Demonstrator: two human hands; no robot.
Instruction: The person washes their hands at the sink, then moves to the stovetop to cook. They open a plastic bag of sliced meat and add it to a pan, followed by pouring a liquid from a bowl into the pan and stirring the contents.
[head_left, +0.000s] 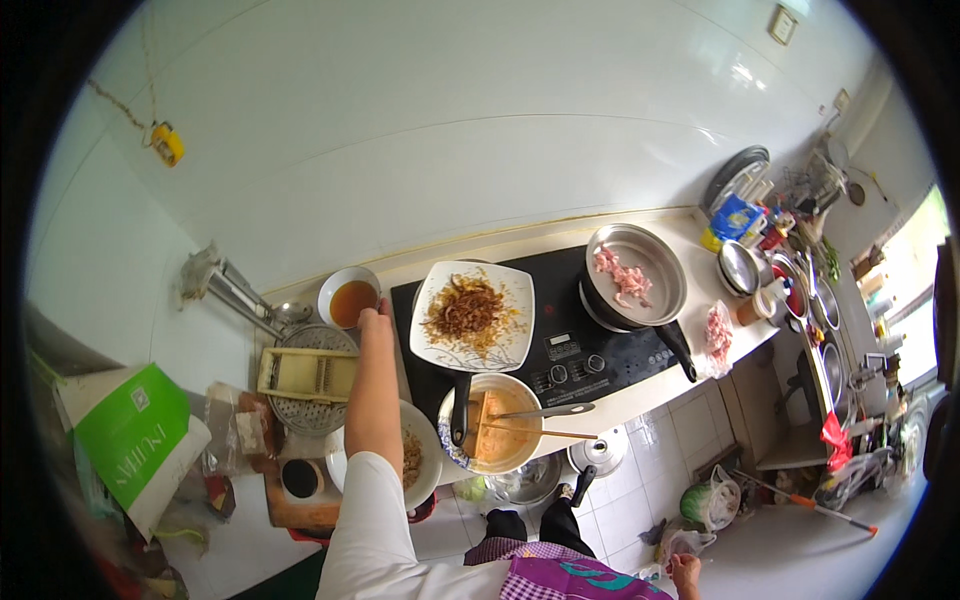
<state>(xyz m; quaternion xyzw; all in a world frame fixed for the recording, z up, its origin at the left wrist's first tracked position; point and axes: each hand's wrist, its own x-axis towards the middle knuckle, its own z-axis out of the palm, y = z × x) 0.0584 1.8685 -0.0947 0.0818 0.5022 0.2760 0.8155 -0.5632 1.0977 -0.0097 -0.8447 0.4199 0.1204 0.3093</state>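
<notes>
My left hand (376, 315) reaches to the back left of the counter, its fingers gripping the rim of a white bowl (351, 296) of orange-brown liquid. Low at the right, my right hand (684, 571) hangs beside the purple apron (577, 579), fingers curled; whether it holds anything is unclear. Right of the bowl, a square white plate (474, 315) bears browned, shredded food over the left hob. Raw meat pieces lie in a steel pan (637, 270) on the right hob. In front of the plate, a basin (491, 424) of orange batter holds a spatula and chopsticks.
A yellowish grater (307, 375) lies on a perforated metal tray at left. A pan handle (460, 409) juts over the basin and another (677, 352) over the counter edge. A bag of raw meat (718, 339) lies right of the black cooktop (559, 300). A white bowl (424, 457) sits beside my left forearm.
</notes>
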